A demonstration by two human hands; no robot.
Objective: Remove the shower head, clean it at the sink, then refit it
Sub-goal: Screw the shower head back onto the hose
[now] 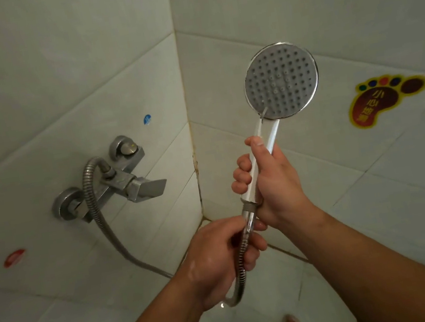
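With the right hand [270, 182] gripping the shower head [280, 80] handle and the left hand [221, 259] closed on the hose [97, 215] nut at 6 o'clock, wet fingers could slip and drop it.

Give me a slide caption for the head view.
Right hand grips the shower head handle while left hand holds the hose nut beneath it.

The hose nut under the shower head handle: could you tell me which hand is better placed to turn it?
The left hand. Its fingers already pinch the hose nut, just below the handle's threads. The right hand is wrapped around the shower head handle, so it probably serves best bracing.
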